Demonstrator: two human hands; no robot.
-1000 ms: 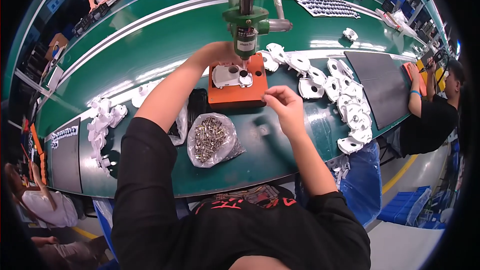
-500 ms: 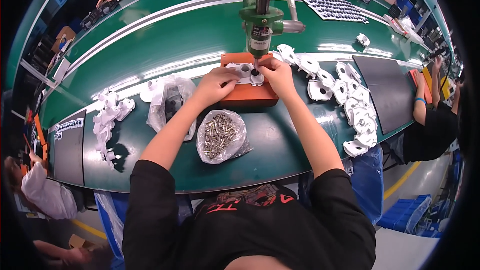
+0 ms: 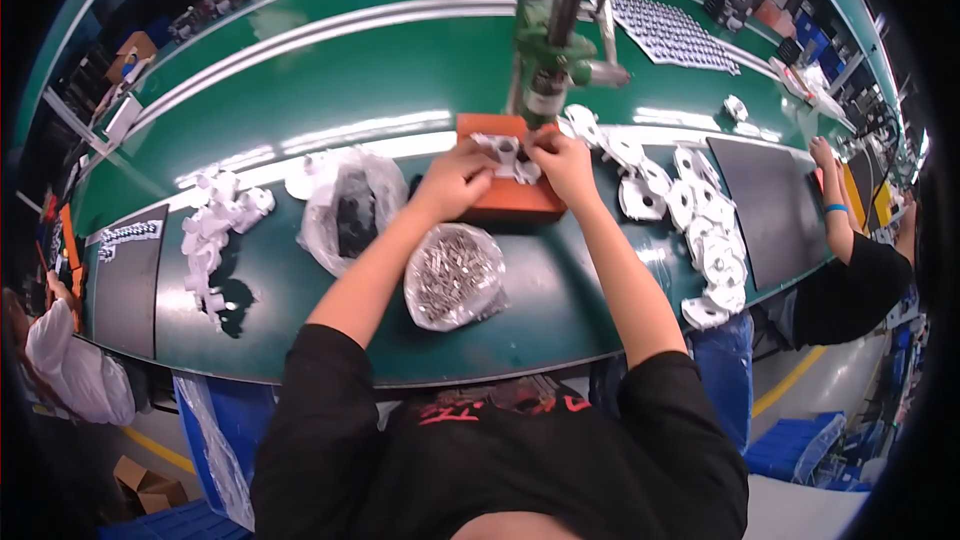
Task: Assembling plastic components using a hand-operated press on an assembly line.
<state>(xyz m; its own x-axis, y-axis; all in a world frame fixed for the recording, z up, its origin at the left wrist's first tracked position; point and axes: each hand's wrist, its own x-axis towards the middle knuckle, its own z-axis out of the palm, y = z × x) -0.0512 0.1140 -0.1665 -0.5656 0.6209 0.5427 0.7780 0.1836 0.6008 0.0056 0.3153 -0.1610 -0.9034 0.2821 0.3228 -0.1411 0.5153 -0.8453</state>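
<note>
A white plastic part (image 3: 508, 162) with round openings is between my hands, over the orange block fixture (image 3: 515, 206) below the green press (image 3: 548, 50). My left hand (image 3: 458, 180) grips the part's left end, with fingers bent around it. At the opposite end, my right hand (image 3: 563, 164) has thumb and fingers closed on its edge. The part appears slightly tilted; whether it touches the block I cannot tell. My fingers hide both ends of it.
Nearest my left forearm are a clear bag of metal screws (image 3: 452, 278) and a bag of dark pieces (image 3: 355, 210). White parts (image 3: 715, 230) pile up on the right, others (image 3: 215, 225) on the left. A black mat (image 3: 780, 210) lies near a co-worker (image 3: 850, 260).
The part was lying flat on the block, with my right fingers at a black piece in it; now both hands grip its ends and it looks shifted and tilted. The whole view has shifted slightly.
</note>
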